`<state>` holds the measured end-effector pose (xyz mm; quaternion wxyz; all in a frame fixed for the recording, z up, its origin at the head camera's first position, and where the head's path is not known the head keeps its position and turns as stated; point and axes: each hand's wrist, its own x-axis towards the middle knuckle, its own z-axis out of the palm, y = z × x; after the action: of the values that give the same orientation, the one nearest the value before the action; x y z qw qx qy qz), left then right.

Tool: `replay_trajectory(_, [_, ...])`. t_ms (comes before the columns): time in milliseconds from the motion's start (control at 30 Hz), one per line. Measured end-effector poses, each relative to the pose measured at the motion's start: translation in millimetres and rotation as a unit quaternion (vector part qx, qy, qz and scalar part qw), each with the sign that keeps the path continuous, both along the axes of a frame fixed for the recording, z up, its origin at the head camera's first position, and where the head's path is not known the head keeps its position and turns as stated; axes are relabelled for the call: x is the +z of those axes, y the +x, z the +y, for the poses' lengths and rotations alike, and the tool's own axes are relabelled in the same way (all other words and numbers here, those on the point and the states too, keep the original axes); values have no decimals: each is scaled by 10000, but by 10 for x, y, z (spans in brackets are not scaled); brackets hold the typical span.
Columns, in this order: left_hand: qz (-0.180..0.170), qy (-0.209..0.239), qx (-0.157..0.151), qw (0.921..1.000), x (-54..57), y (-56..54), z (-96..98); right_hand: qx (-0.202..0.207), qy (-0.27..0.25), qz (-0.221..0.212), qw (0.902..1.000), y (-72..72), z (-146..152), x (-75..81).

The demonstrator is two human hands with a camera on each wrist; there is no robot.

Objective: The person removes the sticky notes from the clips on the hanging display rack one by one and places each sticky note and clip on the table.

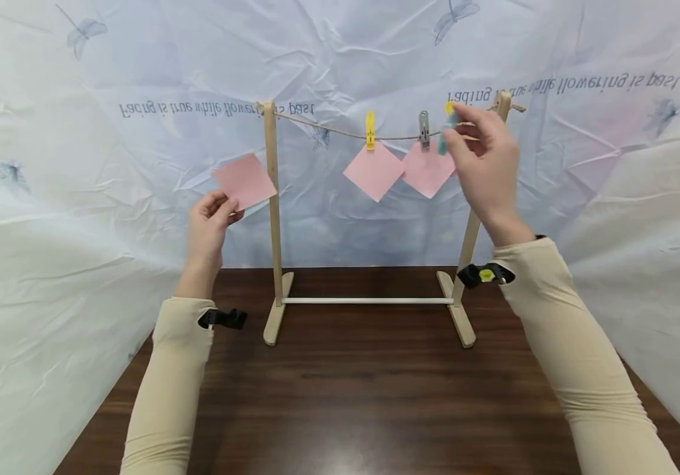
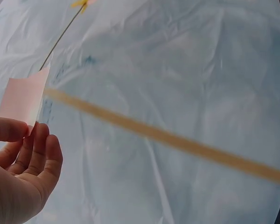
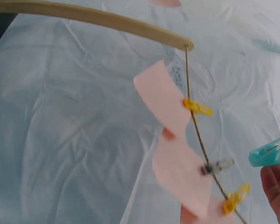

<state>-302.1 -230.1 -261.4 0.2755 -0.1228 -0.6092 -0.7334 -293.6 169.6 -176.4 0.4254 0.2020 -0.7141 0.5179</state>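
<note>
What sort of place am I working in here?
Probably a makeshift indoor tabletop workspace: a dark wood-grained table, pale printed sheeting hung behind and at both sides, and a wooden stand whose cord carries clipped pink papers.

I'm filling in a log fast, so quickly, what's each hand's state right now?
Left hand: closed, pinching a pink paper square.
Right hand: closed, holding a teal clothespin.

Notes (image 1: pixel 374 173) hang below string (image 1: pixel 328 127); rack (image 1: pixel 370 301) on table (image 1: pixel 340 402).
</note>
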Motion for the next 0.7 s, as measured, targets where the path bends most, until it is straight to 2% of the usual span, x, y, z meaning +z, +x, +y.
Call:
replay_trajectory(200, [-101, 88, 221, 9997, -35, 145, -269, -624, -300, -88, 9976, 62, 402, -167])
replay_trajectory(400, [-333, 290, 434, 9981, -120, 247, -440, -931, -693, -504, 9920, 147, 780, -358])
replay_trajectory(567, [-572, 231, 525, 9967, -247, 287, -553, -1197, -1008, -682, 9853, 180, 1042, -587])
replay_trajectory(700, [-876, 143, 528, 9947, -394, 309, -643, -1405, -892, -978, 9812, 178, 1179, -825])
